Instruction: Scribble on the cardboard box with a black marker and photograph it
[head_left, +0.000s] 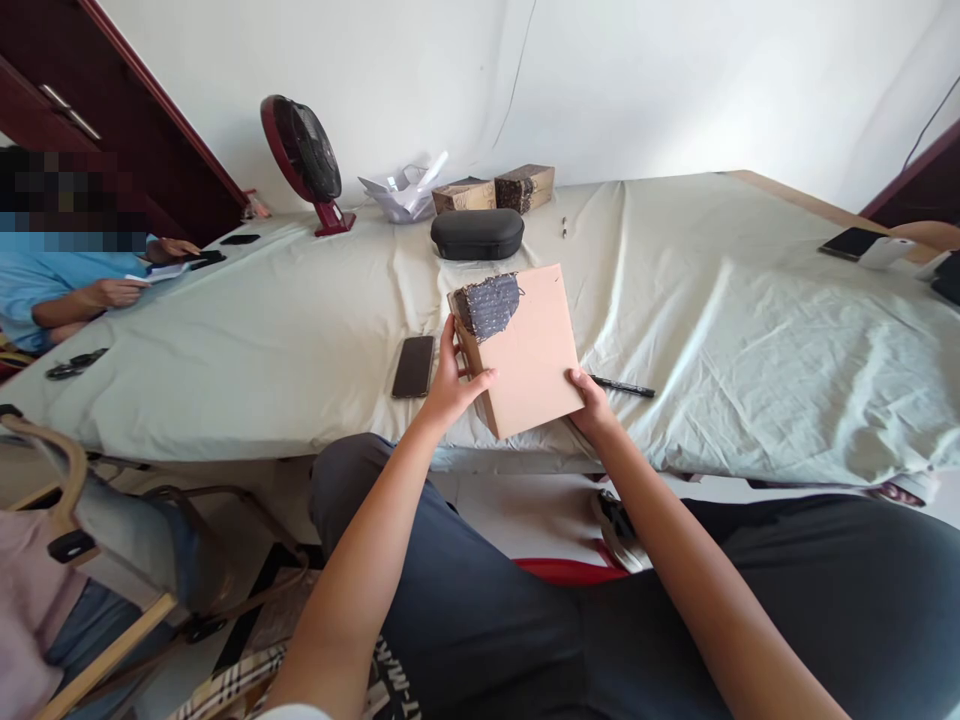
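Note:
Between my two hands is a cardboard box (pixel 532 355), tilted over the near edge of the table. Dark drawn patterning with pale dots covers its upper left corner and runs onto the side. My left hand (pixel 454 380) grips the left side, thumb on the top face and fingers along the side wall. My right hand (pixel 589 400) holds the lower right corner, thumb on top, its other fingers hidden beneath. Just right of that hand lies a black marker pen (pixel 624 386). A dark smartphone (pixel 413 367) rests on the cloth to the left of the box.
A black zip case (pixel 477 234) sits beyond the box, with patterned cardboard boxes (pixel 525 188) behind it. Farther left stand a plastic bag (pixel 405 195) and a red fan (pixel 304 155). At the table's left end a person in blue (pixel 45 275) handles papers. A chair (pixel 71 480) is at lower left.

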